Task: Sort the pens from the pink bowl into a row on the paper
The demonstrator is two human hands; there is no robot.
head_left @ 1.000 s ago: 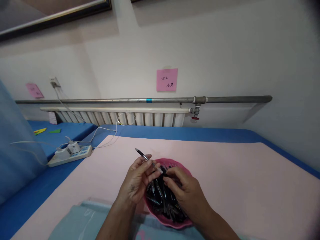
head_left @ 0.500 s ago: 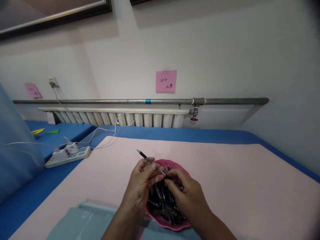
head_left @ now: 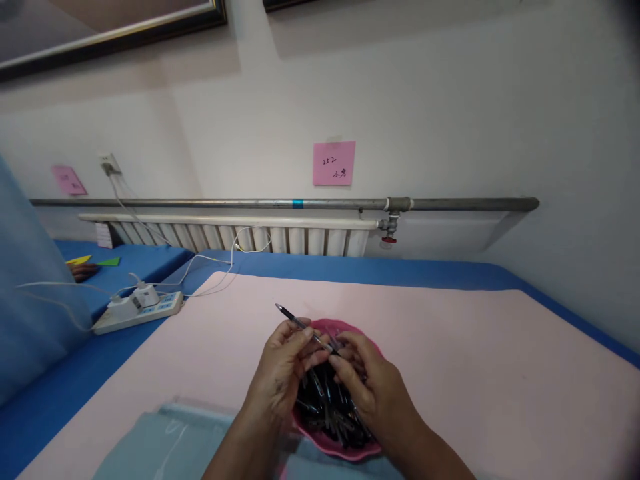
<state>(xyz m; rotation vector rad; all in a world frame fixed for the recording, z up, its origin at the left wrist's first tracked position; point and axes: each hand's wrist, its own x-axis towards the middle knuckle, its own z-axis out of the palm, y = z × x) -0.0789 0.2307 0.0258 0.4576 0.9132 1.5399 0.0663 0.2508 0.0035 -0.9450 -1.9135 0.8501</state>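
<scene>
A pen with a dark grip and a pale tip slants up to the left, pinched by my left hand along its barrel. At the pen's lower right end, my right hand closes its thumb and fingers on it. Directly below both hands stands a pink scalloped bowl. Inside it lie many black pen parts, some with clear clips. My hands and wrists hide parts of the bowl's left and right sides.
A pink sheet covers the blue table. Light-blue fabric lies at the front left. A power strip with white plugs and cables is at left. A co-worker's hand rests near coloured paper beyond a blue curtain.
My right hand's fingers have shifted slightly on the pen's end, while the left hand keeps its pinch. A co-worker's hand has appeared at the far left.
</scene>
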